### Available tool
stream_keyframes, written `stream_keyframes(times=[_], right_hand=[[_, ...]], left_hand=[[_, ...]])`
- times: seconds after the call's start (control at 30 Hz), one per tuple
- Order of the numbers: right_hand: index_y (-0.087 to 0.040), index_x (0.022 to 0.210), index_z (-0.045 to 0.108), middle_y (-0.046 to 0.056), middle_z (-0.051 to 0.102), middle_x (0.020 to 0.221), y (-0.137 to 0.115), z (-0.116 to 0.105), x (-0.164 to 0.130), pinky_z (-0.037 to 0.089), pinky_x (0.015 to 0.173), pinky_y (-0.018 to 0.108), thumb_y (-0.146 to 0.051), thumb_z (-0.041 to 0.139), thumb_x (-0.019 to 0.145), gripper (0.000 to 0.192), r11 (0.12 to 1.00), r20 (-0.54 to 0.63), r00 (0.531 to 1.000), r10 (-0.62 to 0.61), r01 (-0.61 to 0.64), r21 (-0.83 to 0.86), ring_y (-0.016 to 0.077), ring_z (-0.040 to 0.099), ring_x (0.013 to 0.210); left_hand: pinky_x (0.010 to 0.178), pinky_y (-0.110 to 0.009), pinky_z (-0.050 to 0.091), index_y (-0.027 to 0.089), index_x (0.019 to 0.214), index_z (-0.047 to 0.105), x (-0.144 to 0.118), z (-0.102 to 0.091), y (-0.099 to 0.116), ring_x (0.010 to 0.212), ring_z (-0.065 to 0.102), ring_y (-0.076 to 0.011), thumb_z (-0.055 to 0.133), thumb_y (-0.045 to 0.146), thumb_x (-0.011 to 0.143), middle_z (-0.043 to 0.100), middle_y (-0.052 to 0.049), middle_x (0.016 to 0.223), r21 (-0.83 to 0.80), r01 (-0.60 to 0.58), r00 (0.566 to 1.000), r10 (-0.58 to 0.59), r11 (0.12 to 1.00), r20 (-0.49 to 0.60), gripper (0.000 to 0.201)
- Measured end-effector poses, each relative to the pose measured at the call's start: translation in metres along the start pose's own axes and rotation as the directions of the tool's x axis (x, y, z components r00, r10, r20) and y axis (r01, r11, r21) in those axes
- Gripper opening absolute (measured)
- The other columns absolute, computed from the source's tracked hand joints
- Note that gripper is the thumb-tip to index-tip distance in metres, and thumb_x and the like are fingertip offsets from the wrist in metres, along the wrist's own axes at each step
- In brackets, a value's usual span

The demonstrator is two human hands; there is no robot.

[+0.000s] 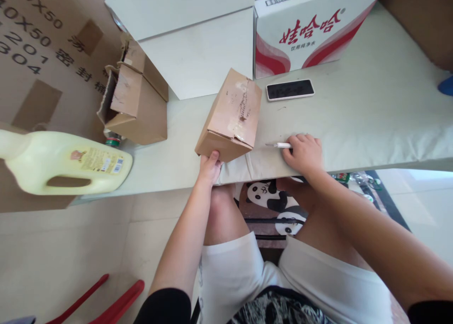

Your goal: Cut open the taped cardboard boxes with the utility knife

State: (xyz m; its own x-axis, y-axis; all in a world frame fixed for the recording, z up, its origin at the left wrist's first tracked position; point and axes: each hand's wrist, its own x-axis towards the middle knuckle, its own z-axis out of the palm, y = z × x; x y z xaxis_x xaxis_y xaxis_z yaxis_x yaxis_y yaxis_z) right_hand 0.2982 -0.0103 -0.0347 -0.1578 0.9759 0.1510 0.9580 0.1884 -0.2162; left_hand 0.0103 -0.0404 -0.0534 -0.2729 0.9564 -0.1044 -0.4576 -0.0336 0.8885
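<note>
My left hand [210, 167] grips the near lower end of a small brown cardboard box [233, 109], thumb on its side face. The box is tilted, and torn tape marks run along the seam of its upper face. My right hand [305, 154] rests on the covered table, closed round a white-handled utility knife [283, 145]. The blade points left toward the box, a short gap away from it. Most of the handle is hidden in my fingers.
A dark-screened phone [290, 89] lies behind my right hand. White boxes [212, 55] and a red-and-white carton [300, 36] stand along the back. At left are an open cardboard box [145, 102] and a pale yellow jug [102, 166]. The table's front edge [371, 166] runs above my knees.
</note>
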Motion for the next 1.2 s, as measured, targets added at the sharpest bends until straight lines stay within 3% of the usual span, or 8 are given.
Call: stream_keyframes(times=[0.73, 1.2], right_hand=[[-0.019, 0.091, 0.065, 0.014, 0.068, 0.095, 0.0, 0.0006, 0.0003, 0.031, 0.081, 0.042, -0.031, 0.045, 0.088, 0.023, 1.0, -0.005, 1.0, 0.003, -0.003, -0.007, 0.031, 0.052, 0.094], [-0.019, 0.092, 0.065, 0.014, 0.068, 0.095, 0.0001, 0.0005, -0.0002, 0.031, 0.079, 0.042, -0.032, 0.045, 0.089, 0.024, 1.0, -0.002, 1.0, -0.001, 0.001, -0.013, 0.0309, 0.053, 0.095]], left_hand=[[0.094, -0.038, 0.059, 0.024, 0.12, 0.065, -0.0002, 0.0009, 0.0017, 0.112, 0.071, -0.0277, 0.095, 0.062, 0.045, 0.078, -0.008, 0.103, 0.007, 0.009, 1.0, -0.009, 1.0, 0.016, 0.089], [0.092, -0.037, 0.059, 0.024, 0.118, 0.066, -0.0002, 0.0, 0.0006, 0.101, 0.073, -0.0235, 0.096, 0.061, 0.044, 0.078, -0.007, 0.103, -0.009, 0.004, 1.0, -0.004, 1.0, 0.003, 0.087]])
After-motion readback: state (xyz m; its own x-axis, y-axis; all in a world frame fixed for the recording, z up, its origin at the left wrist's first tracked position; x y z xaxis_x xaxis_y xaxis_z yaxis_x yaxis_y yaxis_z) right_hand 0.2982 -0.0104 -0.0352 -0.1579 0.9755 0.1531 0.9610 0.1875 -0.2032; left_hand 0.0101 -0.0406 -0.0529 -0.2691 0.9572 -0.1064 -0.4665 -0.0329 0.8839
